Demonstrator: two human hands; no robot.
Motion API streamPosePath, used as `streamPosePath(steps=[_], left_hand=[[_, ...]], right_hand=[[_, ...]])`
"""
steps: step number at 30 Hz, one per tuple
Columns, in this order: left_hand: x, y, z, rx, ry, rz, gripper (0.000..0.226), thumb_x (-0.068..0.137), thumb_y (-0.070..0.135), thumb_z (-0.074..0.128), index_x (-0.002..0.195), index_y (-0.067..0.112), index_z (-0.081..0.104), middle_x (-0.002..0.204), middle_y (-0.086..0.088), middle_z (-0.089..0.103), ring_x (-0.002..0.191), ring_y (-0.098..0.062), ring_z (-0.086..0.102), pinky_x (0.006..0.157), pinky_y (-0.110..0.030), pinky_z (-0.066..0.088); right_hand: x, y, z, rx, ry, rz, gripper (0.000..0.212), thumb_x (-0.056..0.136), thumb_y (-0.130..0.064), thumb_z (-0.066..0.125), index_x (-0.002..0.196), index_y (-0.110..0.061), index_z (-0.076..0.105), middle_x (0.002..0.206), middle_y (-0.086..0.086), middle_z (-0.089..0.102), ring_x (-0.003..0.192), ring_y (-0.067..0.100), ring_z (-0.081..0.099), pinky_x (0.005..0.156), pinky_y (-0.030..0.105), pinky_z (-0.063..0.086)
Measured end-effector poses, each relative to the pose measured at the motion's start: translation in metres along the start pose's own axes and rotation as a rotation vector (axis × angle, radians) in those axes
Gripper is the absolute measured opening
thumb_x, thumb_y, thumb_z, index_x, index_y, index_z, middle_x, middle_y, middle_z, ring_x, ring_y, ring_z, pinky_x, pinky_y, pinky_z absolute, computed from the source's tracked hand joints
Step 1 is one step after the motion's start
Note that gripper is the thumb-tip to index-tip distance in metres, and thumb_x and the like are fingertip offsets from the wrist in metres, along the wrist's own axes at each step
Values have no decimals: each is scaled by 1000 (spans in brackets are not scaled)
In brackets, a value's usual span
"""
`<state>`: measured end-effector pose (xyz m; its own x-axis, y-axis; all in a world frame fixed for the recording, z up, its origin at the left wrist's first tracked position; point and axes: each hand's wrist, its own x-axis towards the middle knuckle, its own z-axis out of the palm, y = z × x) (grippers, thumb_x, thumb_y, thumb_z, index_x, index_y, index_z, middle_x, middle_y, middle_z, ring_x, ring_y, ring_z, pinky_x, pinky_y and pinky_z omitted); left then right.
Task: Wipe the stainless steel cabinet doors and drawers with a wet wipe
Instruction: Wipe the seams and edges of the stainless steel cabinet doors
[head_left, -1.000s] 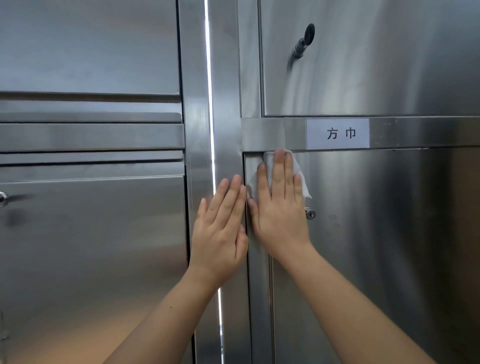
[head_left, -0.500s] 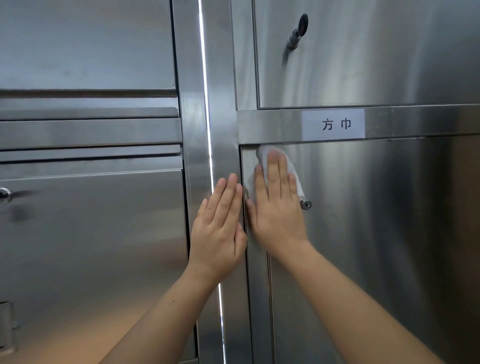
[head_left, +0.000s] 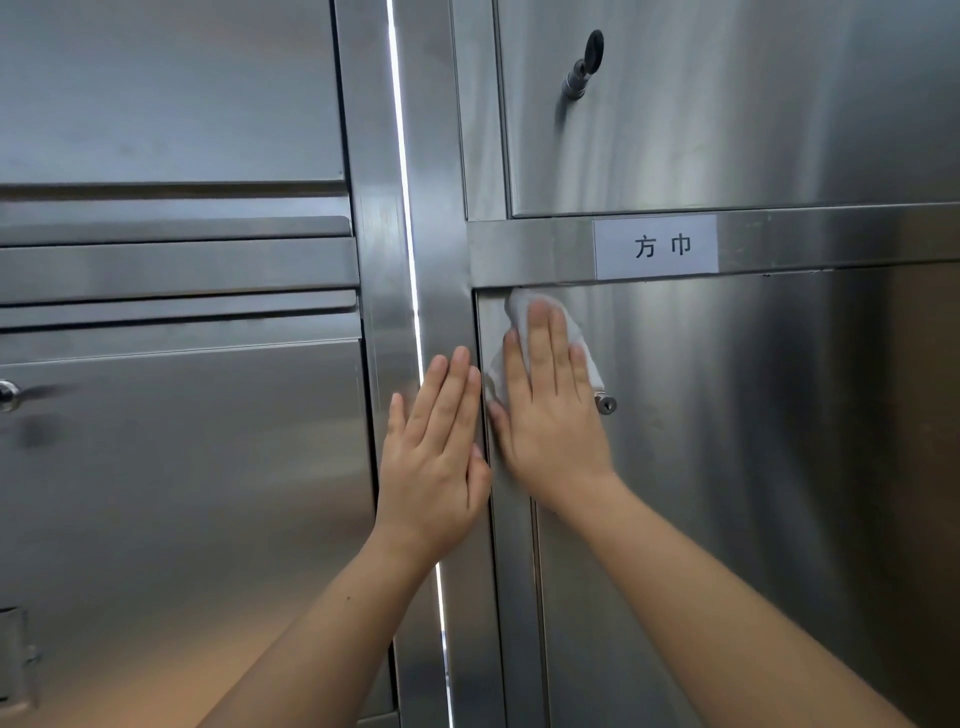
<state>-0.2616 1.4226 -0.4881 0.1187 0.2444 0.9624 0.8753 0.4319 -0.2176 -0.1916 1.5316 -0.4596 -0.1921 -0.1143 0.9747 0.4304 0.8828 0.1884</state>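
A white wet wipe (head_left: 519, 312) lies flat against the top left corner of the lower right stainless steel door (head_left: 753, 467). My right hand (head_left: 550, 410) presses it there with flat fingers, so most of the wipe is hidden under the palm. My left hand (head_left: 436, 457) rests flat and bare on the vertical steel frame post (head_left: 441, 249) just left of that door, its fingers pointing up.
A small round lock (head_left: 605, 404) sits beside my right hand. A paper label (head_left: 655, 247) is stuck on the crossbar above. The upper right door (head_left: 753, 114) has a key in its lock (head_left: 584, 65). Drawers and a door (head_left: 182, 467) fill the left side.
My right hand with the wipe has stayed at the door's top left corner, shifting only slightly. The left hand has kept its place on the post.
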Motion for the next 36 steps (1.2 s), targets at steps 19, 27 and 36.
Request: streamPosePath(steps=[19, 27, 36], left_hand=[[-26, 2, 7, 84, 54, 26, 54, 90, 21, 32, 141, 4, 31, 147, -10, 31, 141, -15, 19, 108, -52, 23], [-62, 8, 14, 98, 13, 18, 53, 93, 24, 28, 142, 5, 28, 148, -9, 28, 142, -15, 14, 108, -54, 22], [-106, 15, 20, 98, -25, 25, 52, 96, 25, 22, 142, 3, 26, 148, -9, 28, 143, -16, 11, 107, -54, 25]], right_hand=[[-7, -4, 3, -21, -49, 26, 56, 96, -30, 34, 141, 4, 32, 144, 34, 23, 136, 45, 21, 112, 50, 18], [-58, -14, 6, 24, -37, 14, 55, 93, -26, 40, 139, 4, 35, 143, 33, 28, 135, 43, 25, 110, 50, 20], [-124, -28, 13, -20, -65, 47, 53, 93, -28, 38, 138, 2, 38, 142, 30, 30, 134, 37, 14, 109, 49, 24]])
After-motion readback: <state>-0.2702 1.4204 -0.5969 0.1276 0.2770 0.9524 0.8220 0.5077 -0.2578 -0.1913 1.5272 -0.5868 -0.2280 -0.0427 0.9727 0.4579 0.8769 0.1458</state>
